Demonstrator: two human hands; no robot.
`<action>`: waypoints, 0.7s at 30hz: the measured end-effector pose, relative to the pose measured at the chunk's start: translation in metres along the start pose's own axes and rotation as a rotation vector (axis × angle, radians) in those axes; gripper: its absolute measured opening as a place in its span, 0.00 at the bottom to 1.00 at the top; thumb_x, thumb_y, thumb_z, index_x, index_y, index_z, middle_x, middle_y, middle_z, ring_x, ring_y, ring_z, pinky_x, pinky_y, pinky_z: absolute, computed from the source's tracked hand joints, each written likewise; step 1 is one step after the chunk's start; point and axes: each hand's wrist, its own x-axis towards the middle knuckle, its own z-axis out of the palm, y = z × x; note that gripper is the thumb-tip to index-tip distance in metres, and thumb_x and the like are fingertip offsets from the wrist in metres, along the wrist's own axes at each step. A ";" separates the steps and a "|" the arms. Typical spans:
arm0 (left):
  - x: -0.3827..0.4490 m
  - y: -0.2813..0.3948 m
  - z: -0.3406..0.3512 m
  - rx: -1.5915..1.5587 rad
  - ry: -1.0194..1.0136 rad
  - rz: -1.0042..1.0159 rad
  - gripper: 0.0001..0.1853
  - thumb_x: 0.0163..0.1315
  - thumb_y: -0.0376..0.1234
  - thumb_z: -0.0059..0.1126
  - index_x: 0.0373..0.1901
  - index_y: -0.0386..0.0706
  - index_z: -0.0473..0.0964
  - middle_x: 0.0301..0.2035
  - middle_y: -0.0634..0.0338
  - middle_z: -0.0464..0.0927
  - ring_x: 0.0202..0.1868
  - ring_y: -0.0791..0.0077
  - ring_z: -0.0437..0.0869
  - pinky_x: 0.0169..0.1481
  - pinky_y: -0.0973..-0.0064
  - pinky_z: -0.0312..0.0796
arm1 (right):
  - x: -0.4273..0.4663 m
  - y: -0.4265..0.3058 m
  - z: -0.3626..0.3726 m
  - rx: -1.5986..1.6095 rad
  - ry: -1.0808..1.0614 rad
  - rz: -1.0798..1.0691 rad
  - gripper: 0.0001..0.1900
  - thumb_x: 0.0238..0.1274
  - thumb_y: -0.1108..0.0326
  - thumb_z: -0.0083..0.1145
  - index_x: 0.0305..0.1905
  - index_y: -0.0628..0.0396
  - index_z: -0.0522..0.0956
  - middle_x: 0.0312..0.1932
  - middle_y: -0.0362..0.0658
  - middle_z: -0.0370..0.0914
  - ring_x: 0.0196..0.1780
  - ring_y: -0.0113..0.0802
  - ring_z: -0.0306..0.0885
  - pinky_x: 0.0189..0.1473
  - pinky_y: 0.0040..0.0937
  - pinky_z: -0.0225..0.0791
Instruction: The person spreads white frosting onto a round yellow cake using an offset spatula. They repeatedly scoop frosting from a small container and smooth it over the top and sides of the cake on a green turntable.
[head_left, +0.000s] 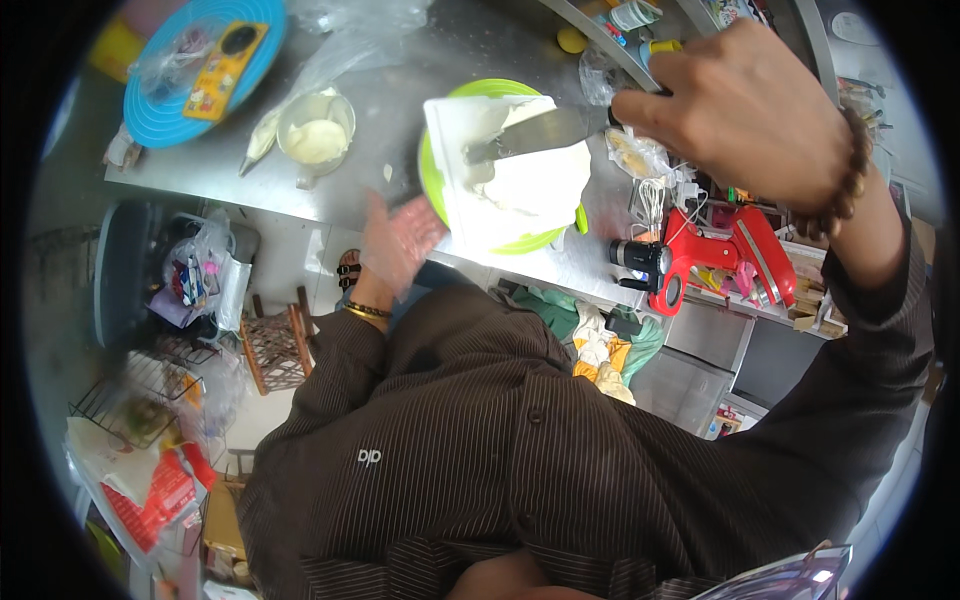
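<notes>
My right hand (750, 120) is closed around the dark handle of a metal spatula (544, 135). The spatula's blade reaches left over a mass of white cream (536, 180). Under the cream is a white square board (450, 187), tilted on a green turntable (436, 176). At the turntable's near left edge is my left hand (397, 240), slightly blurred, fingers apart and holding nothing; it seems to wear a thin clear glove. Further left stands a clear measuring cup (347, 112) with pale cream inside, and a filled piping bag (262, 135) lies against it.
A blue turntable (142, 97) at the upper left carries a yellow patterned strip and plastic wrap. On the right are a wire whisk (651, 199), a black cylindrical device (637, 256) and a red stand mixer (705, 255). A lined bin (124, 277) stands below the steel table's left edge (225, 204).
</notes>
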 end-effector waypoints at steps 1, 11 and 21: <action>0.000 -0.004 -0.003 0.000 0.001 -0.061 0.56 0.79 0.70 0.18 0.78 0.23 0.58 0.71 0.36 0.70 0.73 0.50 0.72 0.80 0.57 0.64 | 0.000 -0.003 -0.004 -0.018 -0.084 0.030 0.09 0.62 0.64 0.67 0.46 0.49 0.86 0.27 0.40 0.77 0.26 0.32 0.81 0.28 0.33 0.71; -0.003 0.007 -0.002 -0.113 -0.121 0.067 0.56 0.79 0.69 0.22 0.78 0.21 0.56 0.71 0.34 0.69 0.74 0.44 0.71 0.80 0.54 0.67 | 0.002 0.006 0.006 -0.072 0.091 -0.044 0.08 0.58 0.66 0.65 0.42 0.50 0.86 0.24 0.40 0.75 0.29 0.33 0.83 0.30 0.34 0.72; -0.002 0.014 0.000 -0.135 -0.071 0.120 0.58 0.78 0.72 0.24 0.78 0.20 0.55 0.72 0.31 0.67 0.75 0.42 0.70 0.82 0.52 0.63 | 0.003 0.000 0.001 -0.043 0.147 -0.107 0.11 0.55 0.64 0.66 0.43 0.50 0.85 0.25 0.40 0.77 0.28 0.35 0.83 0.29 0.36 0.72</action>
